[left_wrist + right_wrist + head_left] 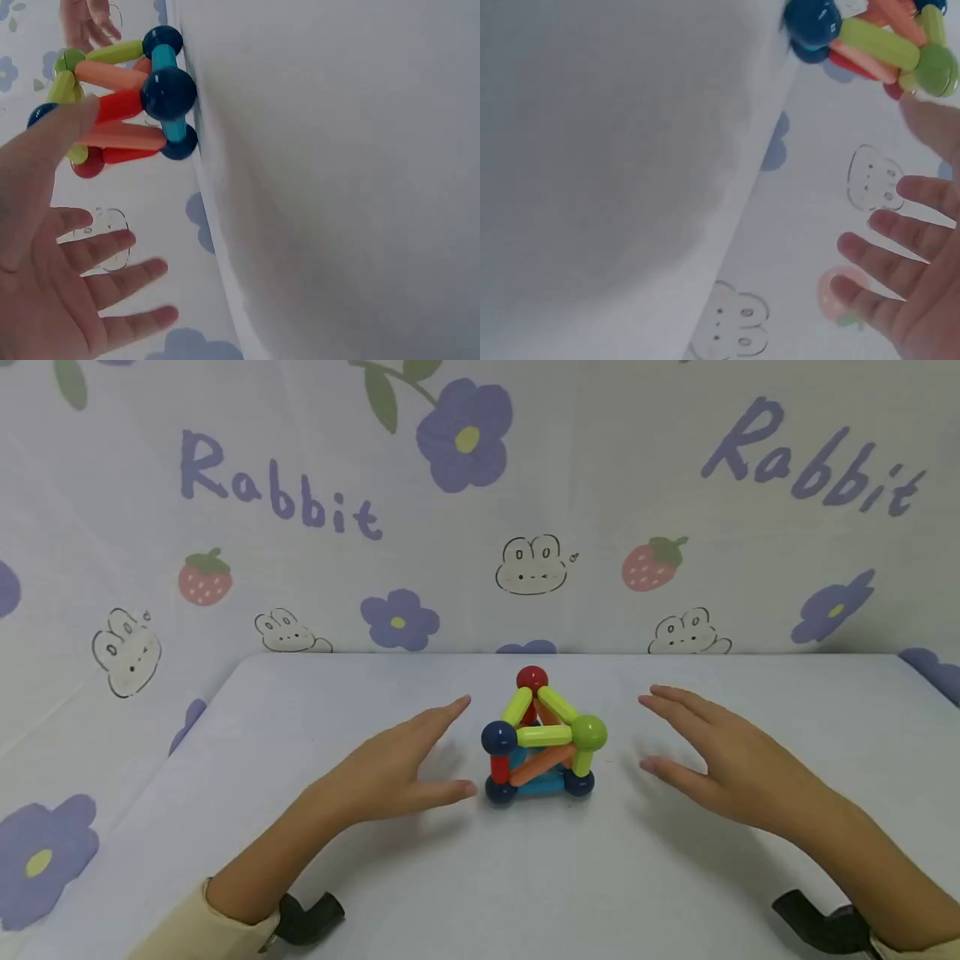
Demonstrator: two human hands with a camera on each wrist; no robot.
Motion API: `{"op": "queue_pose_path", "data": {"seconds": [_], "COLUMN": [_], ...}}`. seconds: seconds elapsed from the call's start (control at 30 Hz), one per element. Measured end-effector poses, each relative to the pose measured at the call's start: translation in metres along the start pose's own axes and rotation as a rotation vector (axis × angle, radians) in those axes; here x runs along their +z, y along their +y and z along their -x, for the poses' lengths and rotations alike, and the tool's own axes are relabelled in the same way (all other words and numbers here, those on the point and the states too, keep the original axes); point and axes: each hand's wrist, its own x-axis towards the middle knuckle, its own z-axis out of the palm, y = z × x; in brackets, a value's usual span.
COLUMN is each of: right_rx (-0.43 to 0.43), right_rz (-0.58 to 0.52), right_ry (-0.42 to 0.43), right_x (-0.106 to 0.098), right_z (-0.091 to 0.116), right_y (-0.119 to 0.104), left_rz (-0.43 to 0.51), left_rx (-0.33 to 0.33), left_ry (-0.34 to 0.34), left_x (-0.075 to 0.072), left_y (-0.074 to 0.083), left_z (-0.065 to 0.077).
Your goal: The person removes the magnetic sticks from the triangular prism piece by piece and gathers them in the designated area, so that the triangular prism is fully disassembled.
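Rod frame (pixel 543 737) on table (pixel 555 877), left hand (pixel 397 770), right hand (pixel 731 767) — both spread, either side

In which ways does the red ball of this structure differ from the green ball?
Place: in the head view, the red ball sits farther back; the green ball is nearer, to its right.
Apparent size: the red ball looks slightly smaller than the green ball.
Both are round, glossy and joined to yellow-green sticks.

Spread right hand (pixel 934 292), ball-and-rod structure (pixel 877 43) near it, rabbit-print cloth (pixel 787 240) behind, white tabletop (pixel 607 165)
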Motion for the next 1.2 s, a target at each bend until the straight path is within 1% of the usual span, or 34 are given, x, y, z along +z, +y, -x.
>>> {"op": "queue_pose_path", "data": {"seconds": [0.1, 0.2, 0.27, 0.37, 0.47, 0.57, 0.67, 0.77, 0.9, 1.07, 1.2], "right_rx": [-0.082, -0.149, -0.187, -0.241, -0.286, -0.323, -0.341, -0.341, -0.350, -0.385, -0.397], "right_rz": [-0.017, -0.058, -0.084, -0.109, -0.118, -0.119, -0.118, -0.123, -0.121, -0.085, -0.087], "right_ry": [0.122, 0.182, 0.183, 0.165, 0.158, 0.184, 0.216, 0.229, 0.262, 0.339, 0.363], "right_x": [0.000, 0.000, 0.001, 0.005, 0.011, 0.016, 0.018, 0.019, 0.024, 0.034, 0.037], "right_z": [-0.008, -0.016, -0.021, -0.030, -0.037, -0.041, -0.043, -0.043, -0.043, -0.042, -0.042], "right_y": [-0.011, -0.022, -0.029, -0.038, -0.045, -0.048, -0.049, -0.049, -0.049, -0.048, -0.047], "left_rz": [0.092, 0.160, 0.176, 0.158, 0.131, 0.152, 0.184, 0.208, 0.203, 0.192, 0.185], "left_rx": [0.036, 0.091, 0.121, 0.146, 0.143, 0.142, 0.151, 0.168, 0.190, 0.209, 0.213], "left_ry": [0.055, 0.109, 0.128, 0.153, 0.178, 0.186, 0.180, 0.176, 0.186, 0.197, 0.199], "left_x": [0.002, 0.005, 0.007, 0.010, 0.012, 0.014, 0.015, 0.015, 0.016, 0.016, 0.016], "left_y": [0.009, 0.019, 0.026, 0.033, 0.038, 0.040, 0.042, 0.043, 0.043, 0.043, 0.043], "left_z": [-0.006, -0.013, -0.018, -0.024, -0.029, -0.032, -0.033, -0.034, -0.033, -0.032, -0.032]}}
